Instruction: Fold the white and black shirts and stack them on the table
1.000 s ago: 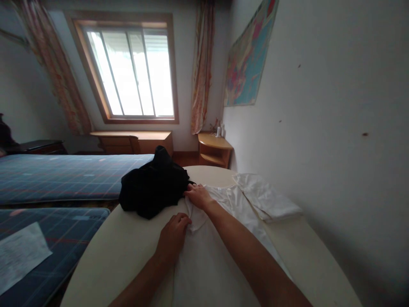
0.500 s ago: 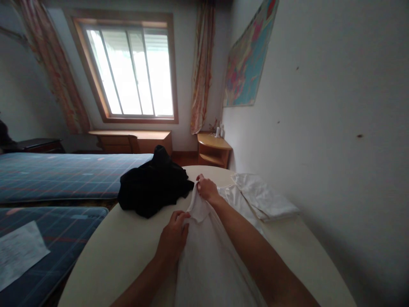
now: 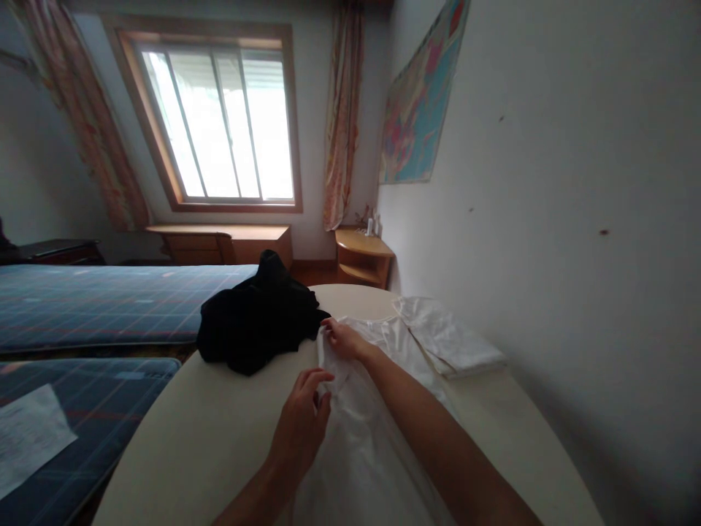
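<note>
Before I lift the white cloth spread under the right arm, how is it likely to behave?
The white cloth will probably flop rather than hold its shape, given its loose wrinkles. It looks thin, so it is likely light for its spread. It may slide if tugged, since the table under it looks smooth.

White cloth [image 3: 358, 438] contrasts with black fabric [image 3: 255, 318] and a cream tabletop [image 3: 180, 431]; plaid lines cross a blue mattress [image 3: 109, 303], a curtain [image 3: 342, 124] shows patterned pinkish orange, a map [image 3: 419, 109] turquoise and pink.
</note>
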### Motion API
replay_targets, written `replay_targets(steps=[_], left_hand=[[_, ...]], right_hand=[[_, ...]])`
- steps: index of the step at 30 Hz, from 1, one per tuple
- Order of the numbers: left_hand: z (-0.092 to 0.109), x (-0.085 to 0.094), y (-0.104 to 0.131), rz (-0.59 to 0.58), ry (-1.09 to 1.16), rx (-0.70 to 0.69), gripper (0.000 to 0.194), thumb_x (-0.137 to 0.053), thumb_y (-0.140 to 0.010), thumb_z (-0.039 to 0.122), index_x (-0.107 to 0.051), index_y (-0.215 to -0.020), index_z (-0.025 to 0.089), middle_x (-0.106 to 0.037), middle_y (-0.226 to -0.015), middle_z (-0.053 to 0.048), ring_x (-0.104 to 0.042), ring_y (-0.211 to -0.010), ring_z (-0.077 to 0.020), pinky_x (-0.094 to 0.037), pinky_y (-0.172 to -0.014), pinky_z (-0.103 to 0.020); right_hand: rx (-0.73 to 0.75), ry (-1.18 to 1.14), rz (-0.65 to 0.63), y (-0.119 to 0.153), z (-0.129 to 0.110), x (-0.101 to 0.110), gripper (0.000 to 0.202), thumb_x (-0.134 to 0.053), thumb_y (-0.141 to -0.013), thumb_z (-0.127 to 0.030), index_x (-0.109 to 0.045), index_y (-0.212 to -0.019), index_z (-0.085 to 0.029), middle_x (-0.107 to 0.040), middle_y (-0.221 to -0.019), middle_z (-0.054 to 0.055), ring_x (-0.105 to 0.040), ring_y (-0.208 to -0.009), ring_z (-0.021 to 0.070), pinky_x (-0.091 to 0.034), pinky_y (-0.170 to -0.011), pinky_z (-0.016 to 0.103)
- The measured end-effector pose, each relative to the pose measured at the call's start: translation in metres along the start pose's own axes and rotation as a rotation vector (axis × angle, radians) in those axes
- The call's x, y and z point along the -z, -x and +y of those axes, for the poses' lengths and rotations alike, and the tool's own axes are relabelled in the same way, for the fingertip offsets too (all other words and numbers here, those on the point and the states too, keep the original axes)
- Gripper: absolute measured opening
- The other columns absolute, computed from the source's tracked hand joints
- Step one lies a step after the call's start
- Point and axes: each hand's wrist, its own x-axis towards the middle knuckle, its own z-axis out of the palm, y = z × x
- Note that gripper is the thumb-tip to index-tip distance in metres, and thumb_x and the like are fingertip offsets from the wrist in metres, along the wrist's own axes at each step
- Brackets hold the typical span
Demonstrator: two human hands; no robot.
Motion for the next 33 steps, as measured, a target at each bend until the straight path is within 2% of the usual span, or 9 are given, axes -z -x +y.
replay_targets(steps=[5,8,13,18,22,24,27,29,33], left_hand=[[-0.011,-0.001,-0.001,-0.039,-0.043,0.078,0.035,-0.048,-0.083,0.008,-0.061,-0.112,0.022,-0.055,-0.126,-0.008,-0.064,-0.09,-0.0168,-0.051,-0.093,-0.034],[-0.023,-0.001,-0.003,-0.08,-0.095,0.114,0.041,-0.045,-0.081,0.002,-0.06,-0.113,0.021,-0.055,-0.128,-0.008,-0.064,-0.104,-0.0176,-0.049,-0.096,-0.031],[-0.026,0.003,-0.003,-0.128,-0.225,0.157,0.04,-0.047,-0.083,0.002,-0.06,-0.115,0.022,-0.053,-0.136,-0.007,-0.063,-0.111,-0.0183,-0.047,-0.097,-0.03],[-0.017,0.007,-0.003,-0.182,-0.339,0.166,0.031,-0.052,-0.087,0.01,-0.062,-0.113,0.023,-0.057,-0.132,-0.005,-0.062,-0.111,-0.0175,-0.046,-0.094,-0.027],[-0.016,0.008,-0.003,-0.227,-0.371,0.145,0.04,-0.046,-0.086,0.003,-0.062,-0.116,0.023,-0.058,-0.132,-0.004,-0.06,-0.115,-0.0161,-0.045,-0.094,-0.026],[-0.017,0.009,-0.003,-0.242,-0.398,0.14,0.046,-0.043,-0.084,0.0,-0.062,-0.118,0.024,-0.058,-0.133,-0.003,-0.058,-0.117,-0.0162,-0.045,-0.095,-0.026],[-0.017,0.009,-0.005,-0.269,-0.472,0.141,0.056,-0.042,-0.081,-0.003,-0.061,-0.125,0.024,-0.057,-0.136,-0.003,-0.055,-0.121,-0.017,-0.044,-0.097,-0.026],[-0.017,0.01,-0.006,-0.289,-0.527,0.151,0.061,-0.041,-0.079,-0.004,-0.06,-0.13,0.024,-0.056,-0.137,-0.003,-0.054,-0.121,-0.0179,-0.044,-0.098,-0.027],[-0.016,0.011,-0.006,-0.315,-0.605,0.145,0.063,-0.038,-0.08,-0.005,-0.058,-0.133,0.023,-0.055,-0.139,-0.004,-0.055,-0.12,-0.0199,-0.046,-0.096,-0.03]], right_hand=[[0.02,0.056,0.016,0.009,-0.003,-0.006,0.061,-0.05,-0.088,-0.011,-0.036,-0.148,-0.015,-0.055,-0.142,0.012,-0.053,-0.128,0.0189,-0.04,-0.105,0.03],[-0.024,0.111,0.045,0.013,-0.01,-0.005,0.064,-0.046,-0.09,-0.012,-0.031,-0.152,-0.018,-0.054,-0.144,0.011,-0.05,-0.13,0.0197,-0.038,-0.108,0.033],[-0.268,0.235,0.123,0.025,-0.012,0.005,0.049,-0.037,-0.095,-0.019,-0.045,-0.144,-0.014,-0.053,-0.141,0.019,-0.045,-0.132,0.03,-0.032,-0.11,0.048],[-0.506,0.299,0.061,0.04,0.011,0.012,0.057,-0.034,-0.099,-0.047,-0.046,-0.146,-0.016,-0.042,-0.152,0.02,-0.03,-0.142,0.0398,-0.013,-0.112,0.068],[-0.561,0.276,-0.019,0.043,0.029,0.009,0.07,-0.025,-0.098,-0.06,-0.025,-0.157,-0.022,-0.017,-0.166,0.01,-0.014,-0.15,0.0372,-0.007,-0.115,0.065],[-0.544,0.283,-0.005,0.043,0.033,0.01,0.07,-0.022,-0.099,-0.062,-0.025,-0.157,-0.024,-0.018,-0.165,0.008,-0.015,-0.15,0.0358,-0.009,-0.115,0.064],[-0.499,0.313,0.065,0.042,0.037,0.016,0.063,-0.018,-0.1,-0.059,-0.042,-0.15,-0.027,-0.032,-0.161,0.008,-0.029,-0.144,0.0322,-0.019,-0.114,0.058],[-0.489,0.339,0.116,0.045,0.04,0.022,0.061,-0.017,-0.101,-0.055,-0.048,-0.146,-0.027,-0.033,-0.16,0.009,-0.032,-0.142,0.0306,-0.019,-0.114,0.054],[-0.52,0.357,0.074,0.055,0.054,0.027,0.065,-0.023,-0.099,-0.06,-0.035,-0.154,-0.028,-0.023,-0.164,0.006,-0.019,-0.147,0.0343,-0.011,-0.115,0.058]])
